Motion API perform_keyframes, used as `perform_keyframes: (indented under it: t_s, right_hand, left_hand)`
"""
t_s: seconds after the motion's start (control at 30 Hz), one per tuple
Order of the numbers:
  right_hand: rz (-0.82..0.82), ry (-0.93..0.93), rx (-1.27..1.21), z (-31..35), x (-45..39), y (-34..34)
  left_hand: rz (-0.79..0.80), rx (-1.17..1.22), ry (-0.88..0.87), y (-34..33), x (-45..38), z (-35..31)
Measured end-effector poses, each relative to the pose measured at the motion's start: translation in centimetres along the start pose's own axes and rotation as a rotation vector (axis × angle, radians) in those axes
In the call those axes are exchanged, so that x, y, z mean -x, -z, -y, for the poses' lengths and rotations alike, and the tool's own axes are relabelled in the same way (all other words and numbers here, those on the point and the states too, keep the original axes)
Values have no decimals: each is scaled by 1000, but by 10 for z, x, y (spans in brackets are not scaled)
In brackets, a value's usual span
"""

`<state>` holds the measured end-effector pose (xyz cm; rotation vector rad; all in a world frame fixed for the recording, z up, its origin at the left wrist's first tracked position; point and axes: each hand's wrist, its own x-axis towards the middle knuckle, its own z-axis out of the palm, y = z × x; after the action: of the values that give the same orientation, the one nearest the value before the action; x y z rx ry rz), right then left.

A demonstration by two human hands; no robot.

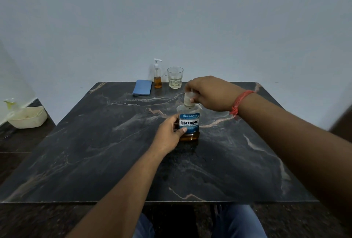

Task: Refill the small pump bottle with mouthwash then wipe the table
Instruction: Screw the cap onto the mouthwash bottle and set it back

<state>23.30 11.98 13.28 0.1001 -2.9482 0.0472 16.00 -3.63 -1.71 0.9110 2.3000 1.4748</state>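
Head view: left hand (169, 133) grips mouthwash bottle (189, 123) upright on table (95, 152); right hand (207, 92) pinches its cap (188, 99).

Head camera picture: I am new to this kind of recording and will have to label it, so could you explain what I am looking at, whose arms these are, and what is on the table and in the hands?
There is no machine here. A person wears one camera on the head, so you look forward and down along their own arms. The left hand grips the mouthwash bottle, which stands on the dark marble table. The right hand pinches its clear cap, right at the bottle's neck. At the far edge lie a folded blue cloth, the small pump bottle and a glass.
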Motion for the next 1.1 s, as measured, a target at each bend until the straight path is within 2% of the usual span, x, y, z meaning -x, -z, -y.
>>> perform_keyframes:
  t_s: [0.2, 0.47, 0.63, 0.8, 0.97, 1.1]
  right_hand:
    - [36, 100, 94, 2, 1, -2]
    - [-10, 32, 42, 3, 3, -7]
    - [-97, -215, -327, 1, 18, -23]
    - [-127, -438, -583, 2, 41, -70]
    - [-323, -630, -862, -4, 50, -99]
    - [-419, -701, -952, -15, 53, -107]
  left_hand:
    - [-20, 6, -5, -2, 0, 0]
    - [-19, -2, 2, -2, -1, 0]
    - [-1, 18, 12, -1, -2, 3]
    - [43, 65, 27, -4, -11, -1]
    - [66, 110, 14, -24, -22, -12]
    - [68, 127, 15, -41, -31, -20]
